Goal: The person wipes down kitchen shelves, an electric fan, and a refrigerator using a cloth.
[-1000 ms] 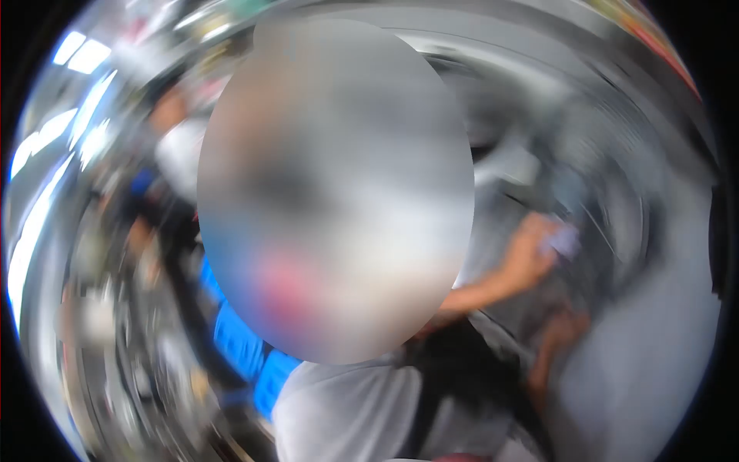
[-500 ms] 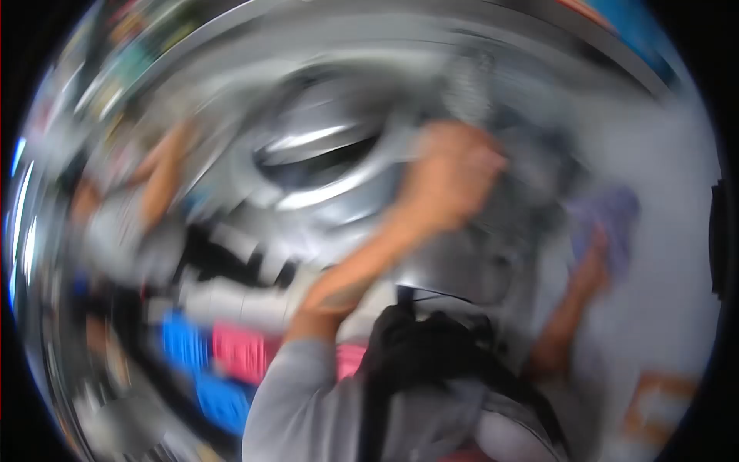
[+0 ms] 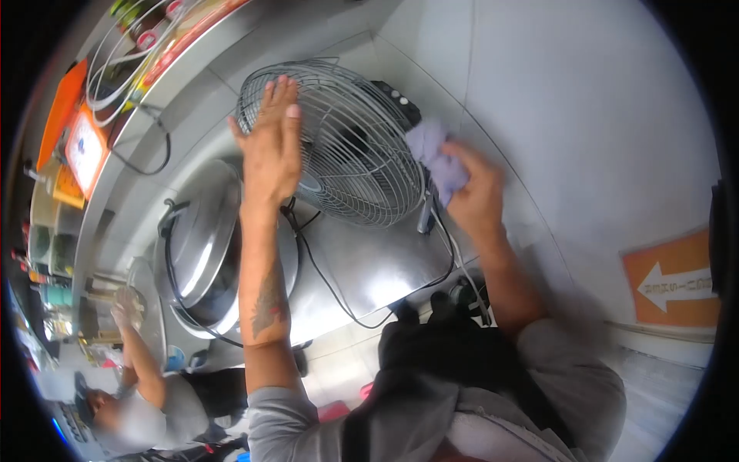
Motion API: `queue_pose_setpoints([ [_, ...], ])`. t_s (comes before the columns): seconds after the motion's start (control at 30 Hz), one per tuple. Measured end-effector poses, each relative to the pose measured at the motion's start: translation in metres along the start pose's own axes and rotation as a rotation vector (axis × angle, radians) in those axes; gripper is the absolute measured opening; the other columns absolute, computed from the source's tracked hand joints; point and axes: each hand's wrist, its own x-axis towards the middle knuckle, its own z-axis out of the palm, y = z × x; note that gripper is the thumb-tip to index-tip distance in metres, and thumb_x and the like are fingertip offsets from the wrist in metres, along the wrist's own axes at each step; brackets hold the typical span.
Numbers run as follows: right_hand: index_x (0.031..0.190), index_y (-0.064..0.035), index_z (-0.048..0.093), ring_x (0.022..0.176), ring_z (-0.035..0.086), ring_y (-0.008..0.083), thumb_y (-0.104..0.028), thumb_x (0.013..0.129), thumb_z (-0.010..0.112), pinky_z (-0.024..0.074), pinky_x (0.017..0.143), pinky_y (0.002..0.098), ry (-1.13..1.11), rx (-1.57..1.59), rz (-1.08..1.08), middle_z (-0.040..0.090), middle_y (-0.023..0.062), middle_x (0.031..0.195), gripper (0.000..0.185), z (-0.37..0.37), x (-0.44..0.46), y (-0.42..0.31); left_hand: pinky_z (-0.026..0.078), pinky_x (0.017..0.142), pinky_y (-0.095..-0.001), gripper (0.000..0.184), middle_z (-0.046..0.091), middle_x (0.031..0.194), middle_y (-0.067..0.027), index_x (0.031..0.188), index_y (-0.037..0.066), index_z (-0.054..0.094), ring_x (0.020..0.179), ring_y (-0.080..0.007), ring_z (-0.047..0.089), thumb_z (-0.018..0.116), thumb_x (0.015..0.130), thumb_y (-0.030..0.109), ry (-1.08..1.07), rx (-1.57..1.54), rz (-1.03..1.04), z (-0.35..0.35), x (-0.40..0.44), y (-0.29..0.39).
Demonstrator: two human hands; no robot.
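Note:
A grey wire-caged fan (image 3: pixel 354 154) stands on the steel counter (image 3: pixel 362 262) against the tiled wall. My left hand (image 3: pixel 271 146) lies against the front of its cage, fingers extended and apart. On the fan's other side, my right hand (image 3: pixel 477 185) grips a light purple cloth (image 3: pixel 437 154), which is close to the cage's edge; whether it touches the wires I cannot tell. A dark cable (image 3: pixel 327 281) runs from the fan across the counter's front edge.
Left of my left forearm is a large metal pot (image 3: pixel 204 239) with a domed lid. A shelf (image 3: pixel 127 146) with orange items curves above. A co-worker (image 3: pixel 165 400) is at the lower left. An orange arrow sign (image 3: pixel 670 279) is on the right.
The view has steadied and the fan now shows clearly. My left hand has come to the fan's cage. My right hand has moved with the cloth from the wall to the fan's side.

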Motion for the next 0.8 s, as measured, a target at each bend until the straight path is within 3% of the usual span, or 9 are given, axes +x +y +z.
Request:
queue_pose_setpoints([
  [0.07,0.113,-0.0016,0.071,0.113,0.069,0.0356,0.007,0.07,0.074,0.0527,0.103,0.0417,0.127,0.311,-0.156,0.071,0.017,0.12,0.043,-0.002,0.055,-0.037,-0.002,0.121,-0.0648,0.057,0.044,0.159,-0.0099,0.152,0.011,0.048,0.153,-0.0283,0.028,0.025,0.11,0.044,-0.023,-0.025,0.013,-0.002,0.014,-0.012],
  [0.2,0.116,-0.0066,0.072,0.114,0.067,0.0335,0.0,0.071,0.071,0.0541,0.099,0.0423,0.001,-0.165,-0.514,0.068,0.0162,0.126,0.046,0.072,0.109,-0.033,0.001,0.122,-0.0638,0.06,0.041,0.16,-0.0119,0.153,0.012,0.045,0.152,-0.0294,0.032,0.024,0.11,0.048,0.012,0.022,0.044,0.008,0.039,-0.022],
  [0.3,0.117,-0.0073,0.074,0.112,0.067,0.0337,0.009,0.066,0.067,0.0552,0.094,0.0381,0.103,-0.104,-0.307,0.07,0.0138,0.121,0.053,0.033,0.011,0.007,0.001,0.122,-0.0633,0.063,0.041,0.16,-0.0122,0.153,0.012,0.045,0.151,-0.0301,0.032,0.024,0.109,0.051,0.041,0.113,0.037,0.018,0.042,-0.031],
  [0.37,0.111,-0.0058,0.076,0.111,0.068,0.0316,0.012,0.067,0.067,0.0549,0.094,0.0361,-0.115,-0.122,0.109,0.072,0.0132,0.116,0.048,0.002,-0.047,0.022,0.001,0.122,-0.0631,0.064,0.041,0.16,-0.0121,0.154,0.013,0.045,0.152,-0.0302,0.031,0.025,0.108,0.054,0.018,0.071,0.031,0.014,0.043,-0.029],
  [0.53,0.141,-0.0006,0.052,0.113,0.068,0.0296,-0.001,0.086,0.068,0.0564,0.099,0.0414,0.187,0.957,0.224,0.07,0.0188,0.12,0.057,-0.005,-0.028,0.025,-0.001,0.122,-0.0621,0.064,0.041,0.16,-0.0114,0.154,0.016,0.044,0.152,-0.0293,0.032,0.026,0.108,0.055,-0.026,0.032,0.018,0.011,0.044,-0.038],
  [0.6,0.144,-0.0048,0.05,0.106,0.071,0.0324,-0.023,0.085,0.074,0.0558,0.098,0.0415,-0.005,0.217,-0.105,0.071,0.0194,0.117,0.066,-0.018,0.046,-0.022,-0.002,0.122,-0.062,0.063,0.042,0.16,-0.0112,0.155,0.017,0.044,0.152,-0.0289,0.031,0.026,0.108,0.055,-0.048,0.005,0.013,0.015,0.047,-0.044],
  [0.63,0.138,-0.0103,0.057,0.099,0.071,0.0251,-0.01,0.083,0.072,0.0574,0.086,0.0379,0.116,-0.01,-0.257,0.073,0.0107,0.113,0.056,0.012,0.073,-0.032,-0.002,0.122,-0.0621,0.062,0.043,0.159,-0.0109,0.154,0.017,0.045,0.152,-0.0286,0.032,0.027,0.108,0.054,-0.027,-0.021,0.039,0.016,0.048,-0.05],
  [0.7,0.118,-0.0077,0.069,0.107,0.07,0.0274,-0.021,0.081,0.075,0.056,0.092,0.0397,0.262,-0.179,-0.569,0.074,0.0084,0.111,0.04,0.092,0.111,-0.024,-0.003,0.122,-0.0622,0.061,0.044,0.158,-0.0107,0.154,0.017,0.045,0.151,-0.0283,0.032,0.027,0.108,0.053,-0.001,-0.05,0.021,0.022,0.05,-0.056],
  [0.8,0.124,-0.0106,0.067,0.097,0.071,0.0277,-0.012,0.081,0.074,0.0574,0.086,0.0384,0.133,-0.159,-0.532,0.073,0.0108,0.11,0.044,0.079,0.063,-0.002,-0.003,0.121,-0.0627,0.06,0.049,0.155,-0.0095,0.153,0.017,0.047,0.15,-0.0306,0.036,0.027,0.108,0.052,-0.013,-0.091,0.072,0.022,0.041,-0.068],
])
